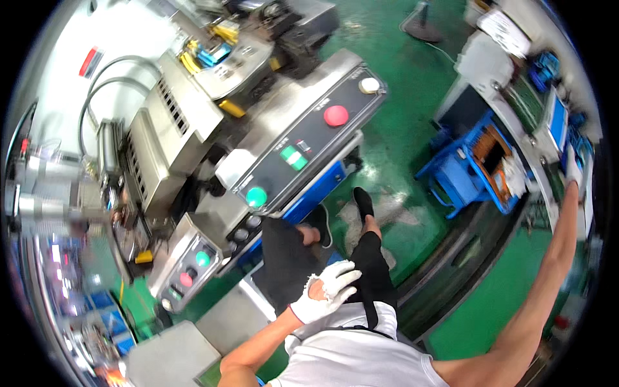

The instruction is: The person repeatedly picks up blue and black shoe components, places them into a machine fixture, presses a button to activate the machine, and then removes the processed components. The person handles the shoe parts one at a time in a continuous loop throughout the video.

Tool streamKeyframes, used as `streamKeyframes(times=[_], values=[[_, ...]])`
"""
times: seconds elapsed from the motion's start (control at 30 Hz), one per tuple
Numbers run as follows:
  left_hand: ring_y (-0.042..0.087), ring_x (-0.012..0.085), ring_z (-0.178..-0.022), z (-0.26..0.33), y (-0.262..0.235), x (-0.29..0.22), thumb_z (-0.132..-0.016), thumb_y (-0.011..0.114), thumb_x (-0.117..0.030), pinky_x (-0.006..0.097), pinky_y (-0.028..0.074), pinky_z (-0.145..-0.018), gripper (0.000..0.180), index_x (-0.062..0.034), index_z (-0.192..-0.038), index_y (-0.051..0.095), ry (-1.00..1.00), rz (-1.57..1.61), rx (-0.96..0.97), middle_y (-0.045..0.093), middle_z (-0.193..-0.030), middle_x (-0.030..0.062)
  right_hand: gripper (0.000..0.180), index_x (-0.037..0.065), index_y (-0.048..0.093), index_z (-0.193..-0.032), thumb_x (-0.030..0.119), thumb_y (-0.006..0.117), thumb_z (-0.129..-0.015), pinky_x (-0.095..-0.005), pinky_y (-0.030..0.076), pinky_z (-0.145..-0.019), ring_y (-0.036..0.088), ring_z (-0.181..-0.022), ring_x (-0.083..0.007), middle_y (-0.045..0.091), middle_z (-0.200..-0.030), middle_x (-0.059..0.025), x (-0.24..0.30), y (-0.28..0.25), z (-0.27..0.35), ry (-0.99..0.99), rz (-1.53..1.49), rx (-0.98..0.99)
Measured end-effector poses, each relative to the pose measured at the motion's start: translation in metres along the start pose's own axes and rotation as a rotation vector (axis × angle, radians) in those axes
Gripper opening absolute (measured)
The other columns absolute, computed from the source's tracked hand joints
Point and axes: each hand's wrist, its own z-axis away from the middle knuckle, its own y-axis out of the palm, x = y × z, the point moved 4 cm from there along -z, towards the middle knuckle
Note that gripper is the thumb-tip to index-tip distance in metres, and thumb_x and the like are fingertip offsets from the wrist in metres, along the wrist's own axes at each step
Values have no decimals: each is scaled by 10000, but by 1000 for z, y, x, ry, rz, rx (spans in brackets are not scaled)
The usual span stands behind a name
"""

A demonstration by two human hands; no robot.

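My left hand (324, 291), in a worn white glove with skin showing through, hovers above my lap. Its fingers are stretched and slightly apart, and I see nothing in them. At the far right my right arm is extended, and my right hand (572, 169) in a white glove reaches the workbench (527, 153). Small blue parts (580, 149) lie around that hand. Its fingers are too small and blurred to show whether they hold anything. A machine control panel (309, 132) with green, red and white buttons slants across in front of me.
A blue stool (461, 171) carrying a brown tray (493, 155) stands beside the workbench. The metal machine (167, 122) fills the left, with a second button panel (190, 264) near my left knee. A grey table (167, 361) is at lower left. A fan-like stand base (422, 29) stands on the green floor.
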Motion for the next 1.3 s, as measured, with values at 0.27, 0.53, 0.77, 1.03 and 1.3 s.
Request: streamKeyframes(times=[0.27,0.53,0.77,1.03,1.3], values=[[707,370,-1002,139,-32,23,-975,706,-207,441,565,-882,217,-32,-1101,728,-518,-32,-478,725,-1059,178,660,0,458,-1571,380,606,-1053,-383,432,-1173,451,-1484,-348,470,-1604,-225,102,123,317,-420,12,-199],[718,406,-955,435,23,72,-978,642,-450,493,541,-839,436,-28,-1008,748,-1598,-79,-898,740,-979,217,693,-41,446,-1551,279,731,-1006,-356,586,-928,638,-1159,-248,533,-1504,-180,70,348,647,-377,-222,1091],[693,405,-1060,715,99,8,-937,679,-359,520,539,-923,348,-81,-1136,745,-2077,-419,-1006,739,-1122,185,720,-58,463,-1536,333,731,-994,-268,554,-724,659,-879,-134,659,-1246,-135,155,346,738,-711,198,1177],[697,351,-1199,782,197,3,-762,810,-636,497,525,-1030,747,-120,-1290,695,-2436,-19,-356,733,-1283,167,641,34,571,-1472,408,737,-979,-322,585,-739,672,-981,-196,669,-1250,-97,198,388,704,-706,375,1151],[701,415,-1146,686,148,10,-777,764,-642,489,531,-1009,763,17,-1160,711,-2225,17,-544,737,-1204,237,616,7,563,-1490,363,720,-1013,-334,590,-867,666,-1112,-198,667,-1354,-128,227,333,829,-865,131,1266]])
